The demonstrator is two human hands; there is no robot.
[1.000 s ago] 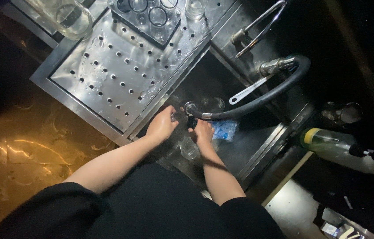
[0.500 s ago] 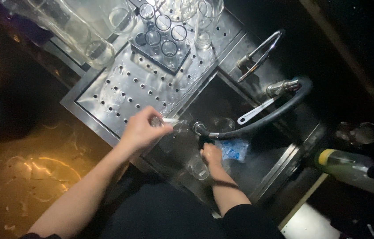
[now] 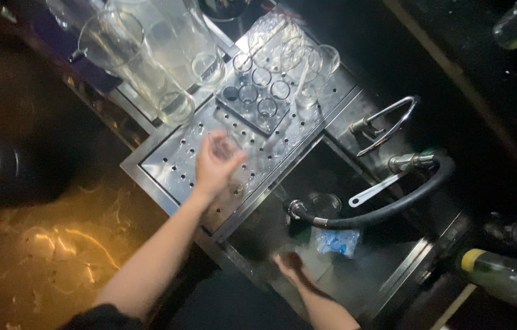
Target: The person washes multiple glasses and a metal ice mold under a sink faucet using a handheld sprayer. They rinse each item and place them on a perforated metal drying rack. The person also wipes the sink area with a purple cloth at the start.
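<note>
A clear small glass [image 3: 221, 145] is held in the left hand [image 3: 214, 166]. Beneath that hand, a silver drainboard [image 3: 173, 165] patterned with rows of round holes is seen. Beside the right hand [image 3: 289, 264], a pale blue sponge [image 3: 336, 242] is shown under a black hose [image 3: 387, 211]. Far right of it, a bottle [image 3: 503, 275] with a yellow band is visible.

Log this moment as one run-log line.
left hand: holds glass over drainboard | right hand: in sink, empty
</note>
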